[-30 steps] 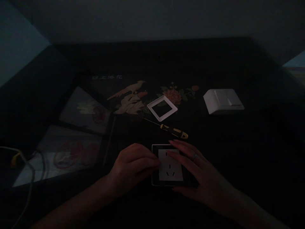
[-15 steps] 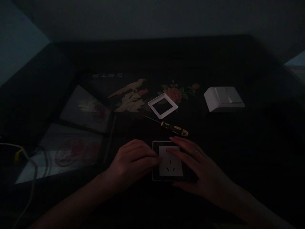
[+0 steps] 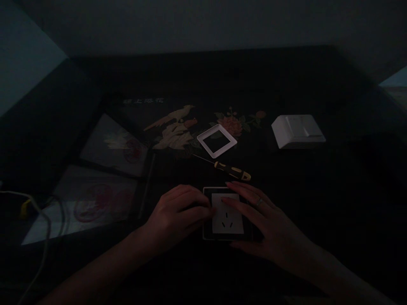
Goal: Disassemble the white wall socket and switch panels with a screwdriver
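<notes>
A wall socket (image 3: pixel 227 224) with a white centre plate and a dark, pale-edged surround lies face up on the dark table. My left hand (image 3: pixel 181 212) is closed, its curled fingertips pressed against the socket's left edge. From the right, my right hand (image 3: pixel 262 218) spans the socket, thumb at the lower edge and fingers over the upper part, gripping it; a ring shows on one finger. Just beyond them rests a screwdriver (image 3: pixel 232 170) with a black and yellow handle. Behind it lies a white square frame (image 3: pixel 230 146). The scene is very dim, and the left fingertips are partly hidden.
At the right stands a stack of white plates or boxes (image 3: pixel 299 132). A pale cable (image 3: pixel 47 237) with a yellow piece (image 3: pixel 26 207) runs down the left side. Bird and flower pictures decorate the tabletop (image 3: pixel 178 93), which reflects a window at left.
Both hands stay at the socket with almost no movement. The whole view has shifted very slightly; the screwdriver, frame and white stack lie as before.
</notes>
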The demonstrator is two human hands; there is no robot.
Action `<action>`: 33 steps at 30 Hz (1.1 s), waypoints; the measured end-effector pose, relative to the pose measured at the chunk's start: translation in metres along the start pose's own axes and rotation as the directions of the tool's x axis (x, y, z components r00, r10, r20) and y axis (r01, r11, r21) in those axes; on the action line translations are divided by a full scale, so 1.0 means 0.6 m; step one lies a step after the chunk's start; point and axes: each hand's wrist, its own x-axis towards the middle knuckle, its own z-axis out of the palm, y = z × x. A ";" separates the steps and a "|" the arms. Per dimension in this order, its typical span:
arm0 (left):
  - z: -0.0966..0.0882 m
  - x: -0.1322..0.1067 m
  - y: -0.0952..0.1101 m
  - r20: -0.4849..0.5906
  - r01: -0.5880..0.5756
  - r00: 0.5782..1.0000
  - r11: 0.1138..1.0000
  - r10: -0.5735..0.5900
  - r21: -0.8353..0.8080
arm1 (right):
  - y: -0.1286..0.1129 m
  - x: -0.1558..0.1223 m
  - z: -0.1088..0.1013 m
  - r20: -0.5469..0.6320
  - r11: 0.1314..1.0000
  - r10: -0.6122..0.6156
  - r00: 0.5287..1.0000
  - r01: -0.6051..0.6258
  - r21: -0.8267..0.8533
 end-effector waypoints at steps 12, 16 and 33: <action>0.004 0.005 -0.003 -0.011 0.064 0.998 0.989 -0.066 -0.134 | 0.000 0.002 -0.001 -0.002 1.000 -0.020 1.000 0.020 -0.016; 0.000 0.007 -0.001 0.008 0.080 0.997 0.986 -0.080 -0.143 | 0.001 0.001 0.001 0.004 1.000 -0.004 1.000 0.004 -0.002; 0.008 0.009 0.010 0.147 0.452 0.891 0.822 -0.429 -0.347 | 0.001 0.002 -0.001 0.020 1.000 0.014 1.000 -0.014 0.002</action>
